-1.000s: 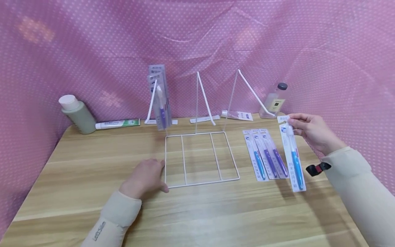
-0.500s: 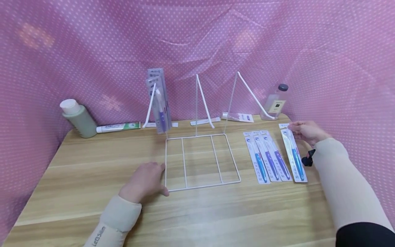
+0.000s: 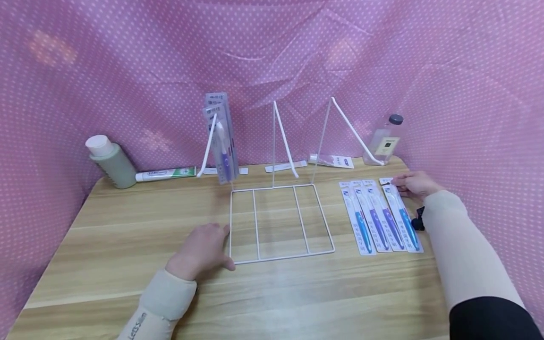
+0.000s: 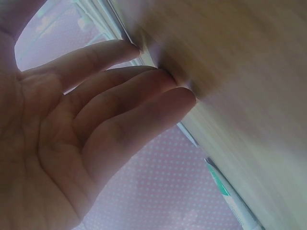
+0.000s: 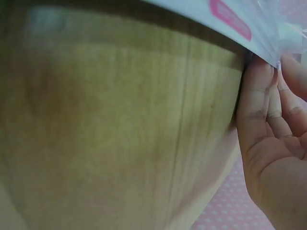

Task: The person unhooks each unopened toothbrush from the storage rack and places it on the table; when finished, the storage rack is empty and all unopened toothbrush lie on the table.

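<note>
- While the left hand (image 3: 201,250) rests with fingers extended and parted at the near left corner of the wire rack (image 3: 284,257), the right hand (image 3: 418,185) pinches the top of the outermost blister pack (image 3: 403,222).
- Outermost blister pack: flat card, clear plastic shell; contains one blue-handled toothbrush.
- Left of the right hand: three similar packs (image 3: 376,219) in a row; one blue-handled and two purple-handled brushes inside.
- Between the hands: wire rack, white; rectangular rod base, three slanted arms.
- Beyond the left hand: hanging packs (image 3: 222,141) at the rack's leftmost arm; front unit contains a purple-handled brush.
- Beneath both hands: smooth tabletop (image 3: 272,302), wood-grained.
- Beyond the right hand: clear bottle (image 3: 384,141), dark cap.
</note>
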